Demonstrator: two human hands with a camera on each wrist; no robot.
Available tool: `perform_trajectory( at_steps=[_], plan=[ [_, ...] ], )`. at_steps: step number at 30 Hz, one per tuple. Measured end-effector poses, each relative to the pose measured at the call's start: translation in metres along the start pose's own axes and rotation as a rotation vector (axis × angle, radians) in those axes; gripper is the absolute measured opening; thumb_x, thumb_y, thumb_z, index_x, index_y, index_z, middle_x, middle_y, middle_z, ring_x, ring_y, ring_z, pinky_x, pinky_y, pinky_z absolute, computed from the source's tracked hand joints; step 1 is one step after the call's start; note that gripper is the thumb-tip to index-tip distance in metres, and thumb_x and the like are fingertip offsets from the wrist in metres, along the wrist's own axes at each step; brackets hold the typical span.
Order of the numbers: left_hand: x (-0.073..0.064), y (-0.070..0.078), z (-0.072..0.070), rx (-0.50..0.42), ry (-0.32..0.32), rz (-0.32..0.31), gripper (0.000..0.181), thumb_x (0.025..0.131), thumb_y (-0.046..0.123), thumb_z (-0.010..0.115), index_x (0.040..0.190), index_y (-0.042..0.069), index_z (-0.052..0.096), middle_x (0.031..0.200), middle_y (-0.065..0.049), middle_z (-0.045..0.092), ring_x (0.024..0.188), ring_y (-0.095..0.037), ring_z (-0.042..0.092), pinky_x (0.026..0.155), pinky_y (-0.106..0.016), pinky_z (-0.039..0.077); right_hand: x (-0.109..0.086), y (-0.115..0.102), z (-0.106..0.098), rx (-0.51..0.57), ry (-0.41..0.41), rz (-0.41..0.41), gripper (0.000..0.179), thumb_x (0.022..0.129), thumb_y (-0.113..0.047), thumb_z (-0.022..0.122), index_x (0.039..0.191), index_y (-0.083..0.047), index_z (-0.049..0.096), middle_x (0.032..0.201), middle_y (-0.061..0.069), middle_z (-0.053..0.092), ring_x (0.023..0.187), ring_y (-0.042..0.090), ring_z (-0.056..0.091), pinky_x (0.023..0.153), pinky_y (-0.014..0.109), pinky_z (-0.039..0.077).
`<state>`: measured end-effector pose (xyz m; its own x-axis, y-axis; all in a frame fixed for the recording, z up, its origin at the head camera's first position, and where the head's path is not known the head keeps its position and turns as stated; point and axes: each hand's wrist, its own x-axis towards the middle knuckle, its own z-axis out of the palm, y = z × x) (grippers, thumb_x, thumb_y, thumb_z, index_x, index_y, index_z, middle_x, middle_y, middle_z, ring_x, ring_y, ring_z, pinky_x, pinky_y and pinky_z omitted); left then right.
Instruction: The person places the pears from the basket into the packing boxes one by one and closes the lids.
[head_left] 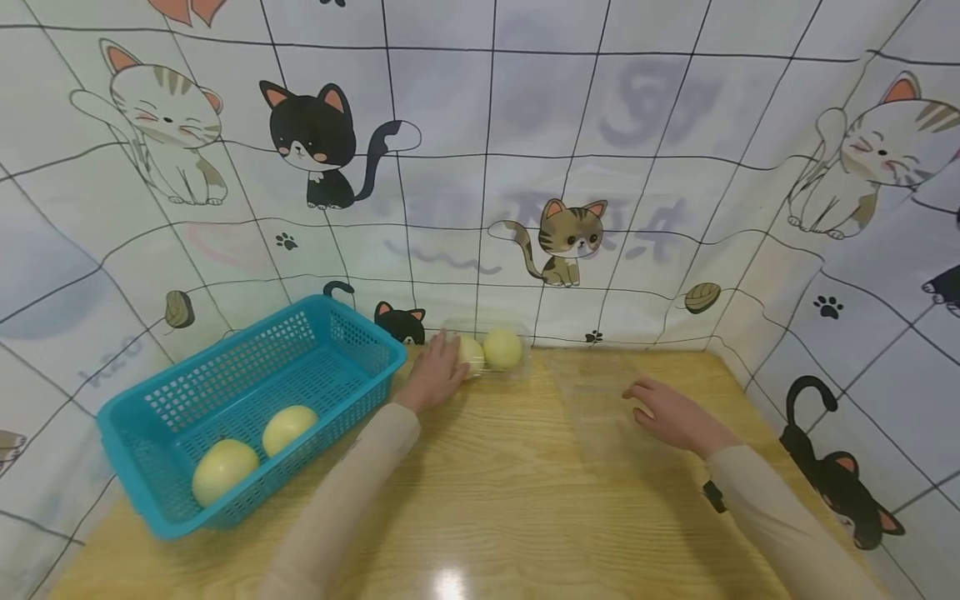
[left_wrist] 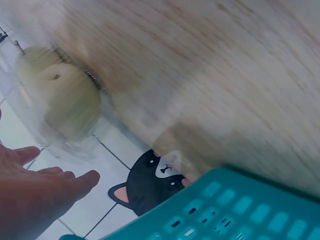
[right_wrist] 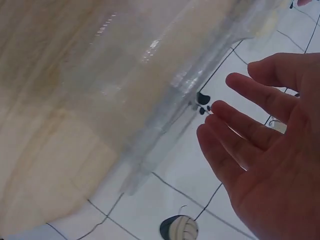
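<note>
Bearings by clock face from the centre of the head view. Left hand [head_left: 435,371], one, bare, at 7 o'clock, beside the near-left end of a clear plastic container [head_left: 522,367] at 6 o'clock; fingers loosely extended, pinching nothing; contact with the container cannot be told in the head view, while the left wrist view shows the fingertips apart from the fruit. Pale yellow fruits [head_left: 502,348], two, round, side by side within that container, at the back edge of the table; one shows a stem in the left wrist view, where the pair is blurred. Right hand [head_left: 671,417], one, bare, at 4 o'clock; fingers slightly bent and partly spread, thumb apart, gripping nothing. Clear plastic piece [head_left: 600,408], one, between 4 and 5 o'clock, near the right fingertips; its full form cannot be made out. Basket [head_left: 251,333], one, blue, perforated, at 8 o'clock, standing aslant to the left of the left forearm. Yellow fruits in the basket [head_left: 225,471], two: one at the basket's own 7 o'clock, the other between its 3 and 4. Table [head_left: 510,492], wood-grained, a bright reflection at 6 o'clock. Sleeves [head_left: 780,508], pale, two; a dark item [head_left: 714,497] at the right wrist. Backdrop [head_left: 450,108], white, black-gridded, printed with cats: a black-and-white one near 10 o'clock, a brown tabby at 2.
</note>
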<state>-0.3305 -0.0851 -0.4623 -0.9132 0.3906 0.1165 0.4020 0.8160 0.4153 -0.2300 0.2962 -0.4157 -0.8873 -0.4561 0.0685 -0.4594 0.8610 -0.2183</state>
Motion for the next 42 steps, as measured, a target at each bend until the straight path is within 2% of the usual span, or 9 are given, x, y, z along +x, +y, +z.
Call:
perform_trajectory(
  at_steps=[10, 18, 24, 30, 32, 34, 36, 38, 42],
  plan=[
    [-0.023, 0.008, -0.015, 0.042, -0.024, 0.085, 0.061, 0.105, 0.04, 0.036, 0.15, 0.0, 0.026, 0.156, -0.024, 0.012, 0.142, -0.04, 0.014, 0.113, -0.052, 0.017, -0.028, 0.031, 0.004, 0.171, 0.056, 0.078, 0.033, 0.094, -0.005, 0.06, 0.123, 0.007, 0.055, 0.13, 0.036, 0.043, 0.118, 0.054, 0.042, 0.092, 0.065, 0.038],
    [-0.039, 0.01, -0.023, 0.071, 0.034, 0.161, 0.057, 0.104, 0.031, 0.044, 0.147, -0.003, 0.031, 0.153, -0.026, 0.022, 0.14, -0.039, 0.023, 0.111, -0.052, 0.023, -0.048, 0.05, 0.002, 0.432, -0.034, 0.161, 0.057, 0.098, -0.014, 0.056, 0.141, 0.013, 0.029, 0.137, 0.042, 0.031, 0.115, 0.063, 0.04, 0.089, 0.065, 0.042],
    [-0.054, 0.011, -0.029, 0.078, 0.076, 0.235, 0.055, 0.102, 0.026, 0.05, 0.144, -0.006, 0.034, 0.15, -0.029, 0.026, 0.137, -0.041, 0.028, 0.109, -0.053, 0.028, -0.063, 0.06, 0.009, 0.597, -0.156, 0.257, 0.071, 0.1, -0.021, 0.054, 0.149, 0.007, 0.013, 0.135, 0.043, 0.035, 0.116, 0.058, 0.044, 0.083, 0.051, 0.05],
    [-0.067, 0.015, -0.034, 0.059, 0.029, 0.221, 0.057, 0.103, 0.03, 0.047, 0.147, -0.002, 0.031, 0.153, -0.026, 0.023, 0.139, -0.038, 0.024, 0.111, -0.051, 0.026, -0.077, 0.067, 0.021, 0.829, -0.17, 0.169, 0.068, 0.102, -0.014, 0.047, 0.152, 0.001, 0.003, 0.139, 0.043, 0.031, 0.116, 0.039, 0.054, 0.084, 0.032, 0.051],
    [-0.072, 0.016, -0.036, 0.052, 0.008, 0.207, 0.057, 0.103, 0.031, 0.046, 0.148, 0.0, 0.03, 0.153, -0.024, 0.022, 0.14, -0.037, 0.023, 0.111, -0.05, 0.026, -0.08, 0.068, 0.025, 0.883, -0.178, 0.157, 0.068, 0.102, -0.011, 0.046, 0.154, -0.004, 0.002, 0.141, 0.043, 0.028, 0.115, 0.031, 0.057, 0.087, 0.034, 0.05],
    [-0.075, 0.017, -0.037, 0.053, -0.013, 0.199, 0.058, 0.103, 0.033, 0.045, 0.149, 0.002, 0.029, 0.154, -0.023, 0.022, 0.141, -0.036, 0.022, 0.111, -0.05, 0.025, -0.082, 0.068, 0.029, 0.877, -0.18, 0.181, 0.07, 0.102, -0.013, 0.049, 0.155, -0.01, 0.004, 0.143, 0.039, 0.029, 0.115, 0.023, 0.058, 0.09, 0.04, 0.048],
    [-0.078, 0.018, -0.036, 0.059, -0.026, 0.198, 0.059, 0.103, 0.035, 0.044, 0.15, 0.002, 0.028, 0.154, -0.023, 0.022, 0.141, -0.036, 0.021, 0.111, -0.049, 0.024, -0.083, 0.066, 0.032, 0.862, -0.175, 0.208, 0.072, 0.101, -0.015, 0.051, 0.156, -0.015, 0.005, 0.144, 0.036, 0.032, 0.115, 0.023, 0.058, 0.092, 0.047, 0.045],
    [-0.08, 0.018, -0.036, 0.059, -0.03, 0.209, 0.059, 0.103, 0.035, 0.044, 0.15, 0.002, 0.028, 0.153, -0.024, 0.023, 0.141, -0.037, 0.021, 0.111, -0.05, 0.024, -0.084, 0.063, 0.035, 0.844, -0.155, 0.233, 0.076, 0.099, -0.016, 0.055, 0.156, -0.018, 0.005, 0.144, 0.033, 0.035, 0.116, 0.029, 0.057, 0.092, 0.05, 0.044],
    [-0.085, 0.018, -0.035, 0.056, -0.035, 0.232, 0.06, 0.104, 0.035, 0.043, 0.15, 0.0, 0.027, 0.153, -0.024, 0.023, 0.141, -0.038, 0.021, 0.111, -0.05, 0.025, -0.085, 0.057, 0.04, 0.839, -0.1, 0.205, 0.082, 0.097, -0.012, 0.059, 0.156, -0.016, 0.003, 0.143, 0.037, 0.033, 0.12, 0.049, 0.048, 0.09, 0.055, 0.043]
  ],
)
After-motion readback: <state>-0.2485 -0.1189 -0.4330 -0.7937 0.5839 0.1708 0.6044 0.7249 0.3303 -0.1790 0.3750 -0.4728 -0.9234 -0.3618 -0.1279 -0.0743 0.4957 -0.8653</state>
